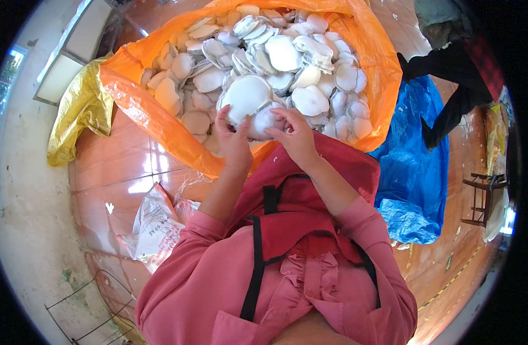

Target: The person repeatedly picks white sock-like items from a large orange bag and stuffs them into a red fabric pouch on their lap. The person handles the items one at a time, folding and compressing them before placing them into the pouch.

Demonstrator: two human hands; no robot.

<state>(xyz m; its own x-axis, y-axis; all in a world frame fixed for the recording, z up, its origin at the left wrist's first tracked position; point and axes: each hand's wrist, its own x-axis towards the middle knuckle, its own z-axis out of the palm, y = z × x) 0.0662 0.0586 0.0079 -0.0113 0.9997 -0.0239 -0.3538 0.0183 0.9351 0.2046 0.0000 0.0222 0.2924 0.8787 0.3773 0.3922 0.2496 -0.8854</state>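
Note:
A big orange plastic sheet or sack (135, 112) lies opened out in front of me, heaped with many flat, rounded white pieces with greyish edges (284, 53). At its near side my left hand (235, 135) pinches the lower edge of a large, smooth white rounded piece (247, 96). Just to the right, my right hand (294, 135) has thumb and fingers closed on a smaller white rounded piece (267, 119), which touches the larger one. Both hands are close together over my lap, where a dark red apron (293, 230) is spread.
A blue plastic sheet (416, 167) lies on the tiled floor to the right, near another person's dark-clothed legs (448, 86). A yellow sack (83, 112) rests by the left wall. Left of my knees is a crumpled white printed sack (152, 227). A small stool (482, 195) stands far right.

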